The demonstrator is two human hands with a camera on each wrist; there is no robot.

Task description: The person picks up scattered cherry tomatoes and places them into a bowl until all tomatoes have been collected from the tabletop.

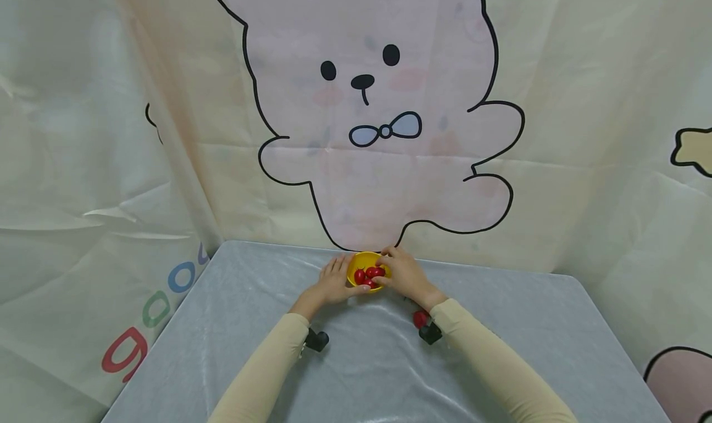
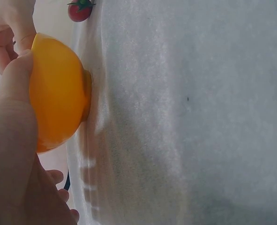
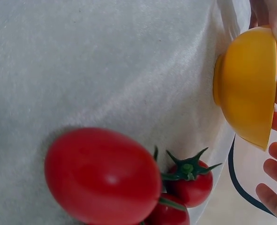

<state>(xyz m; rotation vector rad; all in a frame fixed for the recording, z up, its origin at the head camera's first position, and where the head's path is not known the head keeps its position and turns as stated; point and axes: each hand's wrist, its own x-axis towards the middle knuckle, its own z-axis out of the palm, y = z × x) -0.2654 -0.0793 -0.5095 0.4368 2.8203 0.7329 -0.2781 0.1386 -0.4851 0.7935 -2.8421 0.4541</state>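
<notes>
A yellow bowl (image 1: 350, 283) with several red cherry tomatoes (image 1: 360, 276) in it stands near the table's far edge. My left hand (image 1: 332, 284) is at its left side, fingers extended, the thumb touching the near rim. In the left wrist view that thumb (image 2: 17, 77) lies against the bowl (image 2: 58, 93). From the right, my right hand (image 1: 408, 276) reaches over the rim, thumb and index fingertip inside beside a tomato (image 1: 380, 271). Whether they pinch it cannot be made out. The right wrist view shows the bowl (image 3: 248, 84) from the side, its inside hidden.
More cherry tomatoes (image 3: 103, 176) lie on the table's grey cloth (image 1: 367, 361) near my right wrist, some with green stems (image 3: 187, 171). Black wrist devices (image 1: 317, 341) sit below both wrists. A cloth backdrop (image 1: 584, 194) with a cartoon bear hangs behind the table.
</notes>
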